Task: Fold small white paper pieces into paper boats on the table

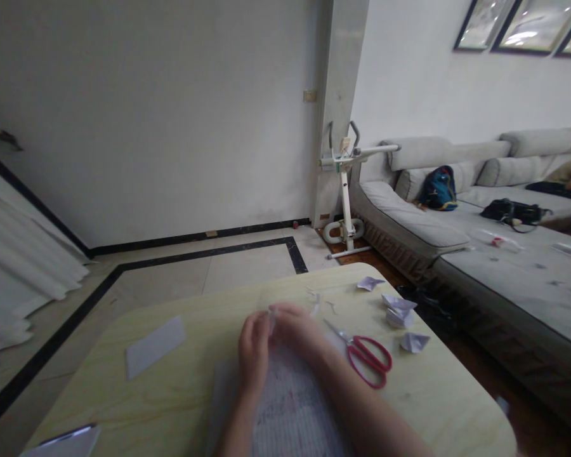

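Observation:
My left hand point(254, 346) and my right hand point(297, 330) meet over the middle of the table, fingers closed on a small piece of white paper point(271, 317). Most of that paper is hidden by the fingers, so its shape cannot be made out. Beneath my forearms lies a lined sheet covered in writing point(292, 412). To the right of my right hand rest scissors point(370, 362) with red handles, their blades pointing away to the left. Thin paper scraps point(315, 304) lie just beyond my right hand.
Several folded paper boats point(415, 343) stand along the right side of the pale wooden table point(185, 400). A white paper rectangle point(155, 347) lies at left, and a pen point(66, 435) on paper at the near left corner. A grey sofa point(409, 216) and exercise machine point(345, 190) stand beyond.

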`<state>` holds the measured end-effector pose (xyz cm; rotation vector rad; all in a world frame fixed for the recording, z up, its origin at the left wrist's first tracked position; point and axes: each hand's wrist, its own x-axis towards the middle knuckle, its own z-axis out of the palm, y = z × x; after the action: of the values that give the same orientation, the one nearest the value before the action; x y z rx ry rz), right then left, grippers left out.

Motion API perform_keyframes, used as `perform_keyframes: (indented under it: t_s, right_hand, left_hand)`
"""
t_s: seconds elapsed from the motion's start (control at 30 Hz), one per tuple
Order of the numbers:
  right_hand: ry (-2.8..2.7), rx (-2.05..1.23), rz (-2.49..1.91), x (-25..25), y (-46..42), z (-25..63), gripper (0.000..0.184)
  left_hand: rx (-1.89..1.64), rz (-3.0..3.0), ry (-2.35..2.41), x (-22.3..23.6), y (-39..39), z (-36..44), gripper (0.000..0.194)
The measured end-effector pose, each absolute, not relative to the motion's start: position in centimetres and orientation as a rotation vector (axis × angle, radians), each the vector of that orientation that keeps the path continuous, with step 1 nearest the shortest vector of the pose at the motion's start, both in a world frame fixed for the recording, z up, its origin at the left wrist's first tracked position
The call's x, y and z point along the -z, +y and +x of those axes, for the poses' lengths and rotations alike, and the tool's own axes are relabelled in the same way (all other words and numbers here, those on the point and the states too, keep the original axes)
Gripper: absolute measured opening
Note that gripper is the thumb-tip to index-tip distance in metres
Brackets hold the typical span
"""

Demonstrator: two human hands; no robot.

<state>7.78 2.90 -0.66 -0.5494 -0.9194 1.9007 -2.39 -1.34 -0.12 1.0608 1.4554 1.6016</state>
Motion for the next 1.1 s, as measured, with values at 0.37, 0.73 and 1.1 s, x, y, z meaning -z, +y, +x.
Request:
perform_keyframes:
  t_s: [0.37, 0.73, 1.1]
  right_hand:
    - [-0.908, -1.759, -0.758, -0.4, 3.0, 8.3, 0.023]
    - [-1.239, -1.495, -0.979, -0.6, 3.2, 8.9, 0.012]
    - [-1.179, -1.403, -1.007, -1.3, 2.9, 8.7, 0.010]
  left_hand:
    - [-1.650, 1.167, 1.516, 0.6, -1.0, -2.6, 0.033]
    - [-1.574, 1.013, 1.506, 0.4, -1.2, -3.2, 0.029]
    - [-1.456, 0.977, 1.435, -0.7, -1.3, -2.6, 0.034]
